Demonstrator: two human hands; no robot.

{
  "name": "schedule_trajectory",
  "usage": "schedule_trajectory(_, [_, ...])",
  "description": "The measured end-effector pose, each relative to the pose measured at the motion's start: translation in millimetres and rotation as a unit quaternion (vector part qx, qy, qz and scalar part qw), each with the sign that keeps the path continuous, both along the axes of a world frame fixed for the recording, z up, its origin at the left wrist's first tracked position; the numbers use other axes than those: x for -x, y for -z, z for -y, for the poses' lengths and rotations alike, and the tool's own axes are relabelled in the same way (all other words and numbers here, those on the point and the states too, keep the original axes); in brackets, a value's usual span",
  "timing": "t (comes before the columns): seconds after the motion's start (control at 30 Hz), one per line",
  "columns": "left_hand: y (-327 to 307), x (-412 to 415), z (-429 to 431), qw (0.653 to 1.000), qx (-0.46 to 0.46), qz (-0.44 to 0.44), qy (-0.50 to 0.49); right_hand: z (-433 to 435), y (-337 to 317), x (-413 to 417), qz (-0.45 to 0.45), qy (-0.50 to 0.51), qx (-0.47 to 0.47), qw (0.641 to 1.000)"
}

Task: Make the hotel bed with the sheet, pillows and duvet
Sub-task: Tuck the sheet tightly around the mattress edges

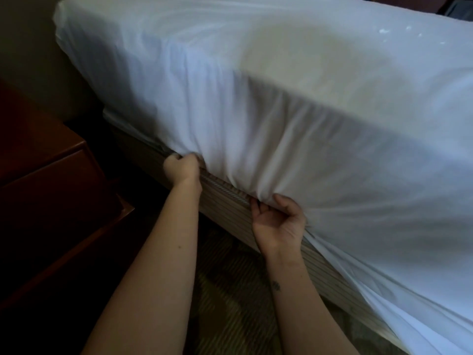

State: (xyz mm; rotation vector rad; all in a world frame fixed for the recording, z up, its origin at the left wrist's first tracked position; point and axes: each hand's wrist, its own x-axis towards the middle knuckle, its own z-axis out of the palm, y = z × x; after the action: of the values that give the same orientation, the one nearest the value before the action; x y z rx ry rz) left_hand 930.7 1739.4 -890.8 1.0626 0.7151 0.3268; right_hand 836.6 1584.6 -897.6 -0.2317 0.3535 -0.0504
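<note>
- Gripping the bottom edge of the thin white cotton sheet (256,119), the person's left hand (182,167) has its fingers curled tight round a bunch of cloth, right at the top of the striped tan bed base (225,208).
- The right hand (277,222) pinches the same edge, also at the top of the bed base, closer to the person.
- The hands are apart, with a bit of the base's top edge bare between them.
- The sheet lies spread above the base and hangs down its side. Its edge runs long-ways along the base's top, from far left to near right.
- Past the right hand, the sheet hangs loose over the base's side.
- The next move is likely a push inward, just above the base; both hands sit right on the edge.
</note>
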Motion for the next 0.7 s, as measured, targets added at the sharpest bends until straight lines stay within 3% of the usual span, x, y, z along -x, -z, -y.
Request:
schedule_trajectory(0.13, [-6,-2,-3,0.970,0.225,0.079,0.039,-3,1,0,0.008,0.007,0.006,1.000])
schedule_trajectory(0.27, [-9,1,0,0.945,0.293,0.141,0.037,-3,6,2,0.019,-0.005,0.023,1.000])
schedule_trajectory(0.37, [-20,5,17,0.960,0.241,0.141,0.004,-3,6,3,0.019,-0.016,0.038,0.999])
schedule_trajectory(0.47, [-26,10,49,0.987,0.142,0.022,-0.073,1,5,3,0.000,-0.044,0.063,0.997])
schedule_trajectory(0.6, [-26,37,101,0.983,0.154,-0.058,-0.084,22,2,23,-0.044,-0.141,0.105,0.983])
schedule_trajectory(0.7, [-20,61,130,0.986,0.135,-0.071,-0.066,53,-6,49,-0.107,-0.197,0.167,0.960])
